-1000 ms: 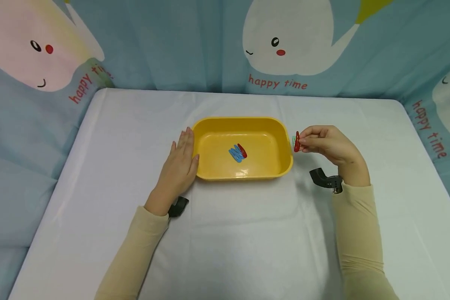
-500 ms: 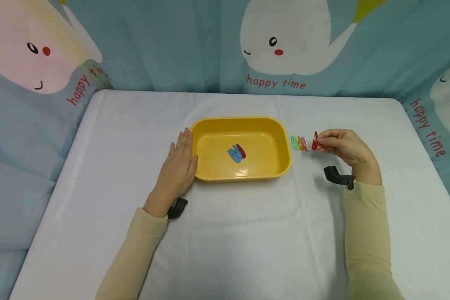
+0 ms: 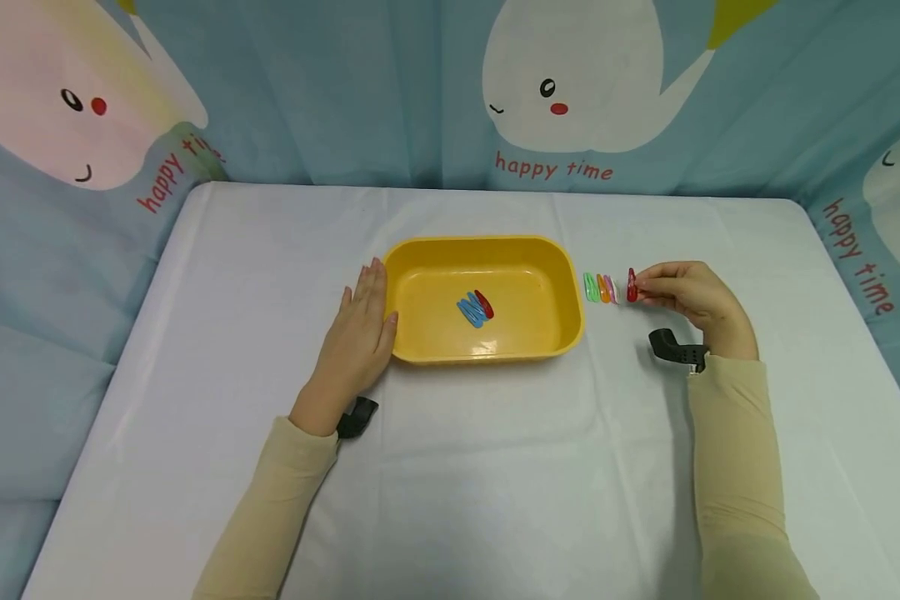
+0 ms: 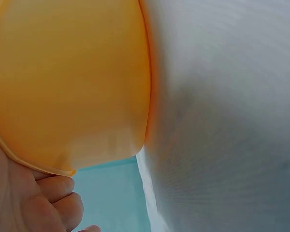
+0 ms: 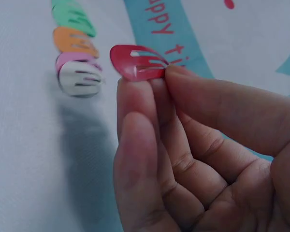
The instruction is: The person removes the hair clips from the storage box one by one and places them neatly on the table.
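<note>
My right hand pinches a red snap hair clip between thumb and fingertips, just right of a row of clips on the table. That row holds green clips, an orange clip, a pink clip and a white clip. With fingers straight, my left hand rests against the left side of a yellow tray. Inside the tray lie blue clips beside another red clip. The left wrist view shows the tray's outer wall close up.
A white cloth covers the table. Blue curtains with whale prints hang behind it and at both sides. Black wrist mounts sit at both sleeves.
My right hand has moved right, away from the tray, with the red hair clip, uncovering the clip row. Over the last half second it has barely moved. My left hand stays at the tray.
</note>
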Demonstrator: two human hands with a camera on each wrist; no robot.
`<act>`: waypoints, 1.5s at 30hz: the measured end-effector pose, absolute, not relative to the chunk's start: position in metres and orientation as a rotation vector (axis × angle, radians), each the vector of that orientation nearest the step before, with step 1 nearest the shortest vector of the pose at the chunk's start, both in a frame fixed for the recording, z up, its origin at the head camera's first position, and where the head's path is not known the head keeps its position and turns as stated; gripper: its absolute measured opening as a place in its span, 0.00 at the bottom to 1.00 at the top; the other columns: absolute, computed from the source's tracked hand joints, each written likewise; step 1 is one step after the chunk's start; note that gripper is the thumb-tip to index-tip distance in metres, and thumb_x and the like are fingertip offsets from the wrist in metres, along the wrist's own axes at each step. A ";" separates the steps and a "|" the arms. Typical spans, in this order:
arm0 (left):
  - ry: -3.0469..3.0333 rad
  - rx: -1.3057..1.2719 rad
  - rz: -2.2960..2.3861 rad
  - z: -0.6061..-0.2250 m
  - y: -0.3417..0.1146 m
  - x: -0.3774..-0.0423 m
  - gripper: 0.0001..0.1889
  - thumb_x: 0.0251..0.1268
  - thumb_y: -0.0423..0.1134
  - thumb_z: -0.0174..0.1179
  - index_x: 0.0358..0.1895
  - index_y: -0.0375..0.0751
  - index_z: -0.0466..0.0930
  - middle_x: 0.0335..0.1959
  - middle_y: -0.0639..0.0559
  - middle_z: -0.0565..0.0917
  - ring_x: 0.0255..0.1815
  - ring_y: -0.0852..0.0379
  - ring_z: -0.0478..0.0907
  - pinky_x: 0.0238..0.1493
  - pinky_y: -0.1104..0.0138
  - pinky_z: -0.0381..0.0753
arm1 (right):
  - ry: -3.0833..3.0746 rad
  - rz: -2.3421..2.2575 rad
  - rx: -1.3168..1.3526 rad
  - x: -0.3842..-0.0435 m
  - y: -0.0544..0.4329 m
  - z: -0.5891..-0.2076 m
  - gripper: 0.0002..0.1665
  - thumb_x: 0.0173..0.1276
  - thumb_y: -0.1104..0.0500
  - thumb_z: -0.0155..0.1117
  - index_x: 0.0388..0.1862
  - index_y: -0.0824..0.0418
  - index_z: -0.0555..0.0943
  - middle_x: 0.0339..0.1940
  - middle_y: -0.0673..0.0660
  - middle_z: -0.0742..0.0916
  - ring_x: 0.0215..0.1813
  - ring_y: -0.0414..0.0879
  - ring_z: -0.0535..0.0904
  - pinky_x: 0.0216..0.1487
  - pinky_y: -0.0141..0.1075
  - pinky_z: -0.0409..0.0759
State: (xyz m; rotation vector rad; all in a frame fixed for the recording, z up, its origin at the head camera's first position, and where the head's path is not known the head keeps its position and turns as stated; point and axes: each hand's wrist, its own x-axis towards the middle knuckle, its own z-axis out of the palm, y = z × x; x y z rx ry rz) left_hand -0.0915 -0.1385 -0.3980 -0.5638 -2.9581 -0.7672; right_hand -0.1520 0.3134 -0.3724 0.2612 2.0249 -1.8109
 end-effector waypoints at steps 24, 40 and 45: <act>-2.948 -0.570 -0.756 -0.398 -0.140 -0.093 0.32 0.76 0.41 0.38 0.73 0.29 0.37 0.75 0.40 0.42 0.76 0.48 0.37 0.71 0.50 0.41 | 2.257 -1.519 0.348 -0.165 0.306 -0.382 0.13 0.68 0.65 0.59 0.26 0.53 0.84 0.26 0.45 0.85 0.29 0.34 0.81 0.35 0.27 0.81; -2.952 -0.567 -0.765 -0.398 -0.140 -0.092 0.31 0.76 0.42 0.37 0.73 0.29 0.39 0.75 0.40 0.42 0.76 0.48 0.37 0.71 0.50 0.41 | 2.433 -1.341 0.386 -0.167 0.297 -0.380 0.10 0.65 0.63 0.63 0.39 0.71 0.84 0.22 0.44 0.84 0.24 0.35 0.80 0.30 0.28 0.80; -2.954 -0.568 -0.761 -0.396 -0.139 -0.091 0.31 0.76 0.41 0.37 0.73 0.28 0.39 0.75 0.39 0.42 0.76 0.48 0.38 0.71 0.49 0.41 | 2.463 -1.291 0.403 -0.167 0.296 -0.379 0.09 0.64 0.63 0.64 0.37 0.69 0.85 0.21 0.43 0.84 0.24 0.35 0.79 0.29 0.28 0.80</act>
